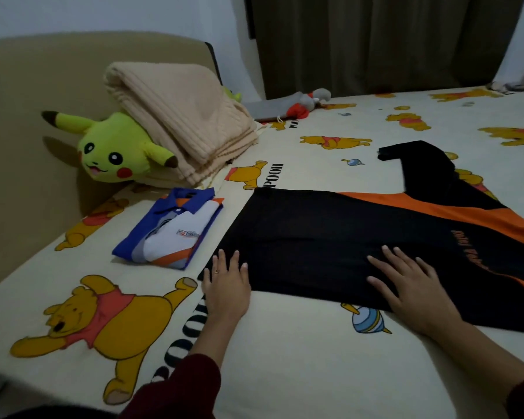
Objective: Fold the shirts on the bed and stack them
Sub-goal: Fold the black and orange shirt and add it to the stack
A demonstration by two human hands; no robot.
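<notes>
Black and orange shirt [330,237] spread flat across the bed [285,358], on a cream sheet printed with yellow cartoon bears. One black sleeve [418,164] stretched out toward the far side, orange panels along the shoulder and the right edge, orange lettering near the right.

Left hand [226,285] laid flat, fingers straight and slightly apart, fingertips resting on the near left corner of the black shirt, palm on the sheet; a ring on one finger. Right hand [412,288] pressed flat on the black cloth further right, fingers spread wide, gripping nothing. Dark red sleeve on each forearm.

Folded blue and white shirt [171,229] lying just left of the black one, apart from it, collar toward the headboard, orange trim showing.

Yellow plush toy [109,149] propped against the tan headboard [28,116], partly under a folded beige blanket [179,116]. Grey and orange soft toy [309,101] at the far edge, below dark curtains [375,40].
</notes>
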